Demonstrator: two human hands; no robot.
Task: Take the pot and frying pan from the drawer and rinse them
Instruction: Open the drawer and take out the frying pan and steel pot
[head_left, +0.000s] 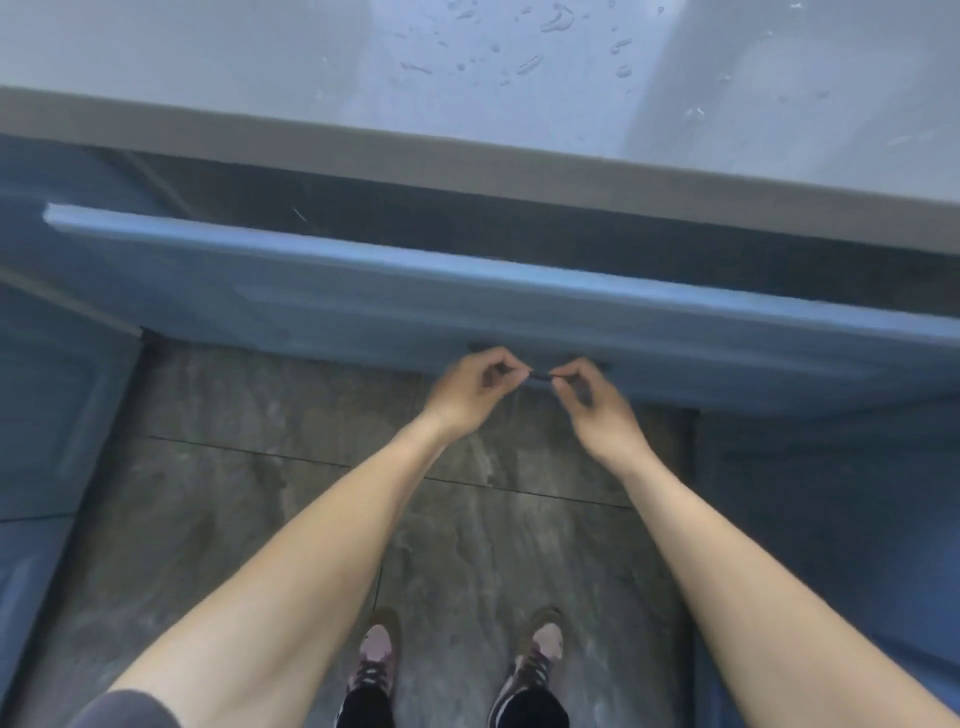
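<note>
Both forearms reach down to the blue drawer (467, 306) — left hand (470, 389) and right hand (597, 400) curl fingers on its dark handle (540, 375). Wet bench (467, 67) above — pot and pan unseen.

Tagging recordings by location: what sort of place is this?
Probably a kitchen: a wet grey counter over blue cabinets, a blue drawer whose handle both hands hold, and a tiled floor.

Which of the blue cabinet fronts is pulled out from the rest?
The wide drawer front under the countertop; both hands grip its dark handle, and a dark gap shows behind it.
</note>
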